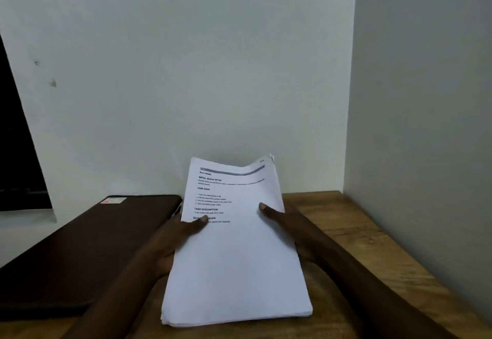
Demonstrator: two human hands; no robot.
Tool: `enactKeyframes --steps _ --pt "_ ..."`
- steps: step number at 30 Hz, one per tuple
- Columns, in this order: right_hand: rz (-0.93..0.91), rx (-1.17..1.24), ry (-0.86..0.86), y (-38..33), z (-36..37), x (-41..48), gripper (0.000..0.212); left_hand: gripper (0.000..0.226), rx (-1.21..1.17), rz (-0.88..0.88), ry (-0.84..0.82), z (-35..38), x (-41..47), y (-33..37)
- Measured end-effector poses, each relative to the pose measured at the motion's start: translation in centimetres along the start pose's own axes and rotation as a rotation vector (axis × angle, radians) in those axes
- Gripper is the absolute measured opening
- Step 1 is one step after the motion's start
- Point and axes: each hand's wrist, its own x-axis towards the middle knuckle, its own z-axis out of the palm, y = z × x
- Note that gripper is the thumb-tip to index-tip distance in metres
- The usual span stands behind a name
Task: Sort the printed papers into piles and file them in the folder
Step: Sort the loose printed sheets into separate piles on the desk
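A thick stack of printed white papers (237,264) is held up above the wooden table, its far end tilted upward. The top sheet carries black headings and a grey bar. My left hand (170,240) grips the stack's left edge, thumb lying on the top sheet and fingers hidden beneath. My right hand (290,227) grips the right edge in the same way, thumb on top. A closed dark brown folder (87,243) lies flat on the table to the left of the stack, with a small label near its far edge.
The wooden table (372,248) stands in a corner, with a white wall behind and another wall close on the right. A dark window opening (16,152) is at the far left. The table's right part shows bare wood.
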Motion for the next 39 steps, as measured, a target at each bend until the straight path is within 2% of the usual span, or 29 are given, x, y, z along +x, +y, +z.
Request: enactKeyframes --steps 2,6,8,11,14,20,25,29,35,39 --pt "-0.014 -0.062 0.018 1.5 0.1 0.8 0.03 0.061 0.003 -0.017 0.017 -0.8 0.2 -0.9" --pt "-0.024 -0.192 0.169 3.0 -1.0 2.5 0.039 0.038 0.069 -0.046 0.027 -2.2 1.5 -0.9" --pt "-0.001 -0.216 0.141 3.2 -1.9 2.9 0.039 0.033 0.126 -0.055 0.066 -2.7 2.5 -0.7" --pt "0.021 -0.177 0.1 3.2 -2.3 2.8 0.034 0.027 0.113 0.005 0.155 -3.2 3.8 -1.2" --pt "0.008 -0.216 0.201 3.6 -2.8 3.5 0.027 0.026 0.07 0.07 0.214 -3.5 4.6 -2.1" --pt "-0.013 -0.251 0.312 3.7 -3.3 3.7 0.024 0.028 0.012 0.126 0.183 -3.8 4.8 -3.1" --pt "0.02 -0.2 0.313 3.8 -2.5 3.5 0.044 0.028 -0.039 0.147 0.19 -3.1 4.8 -3.5" --pt "-0.045 -0.262 0.378 3.8 -1.9 3.2 0.031 0.03 -0.023 0.13 0.193 -2.6 4.5 -3.4" --pt "-0.079 -0.311 0.46 4.0 -1.9 2.8 0.032 0.032 -0.026 0.136 0.14 -2.5 3.8 -3.3" --pt "-0.097 -0.438 0.513 3.5 -1.8 2.2 0.016 0.033 -0.019 0.158 0.113 -2.6 3.6 -3.3"
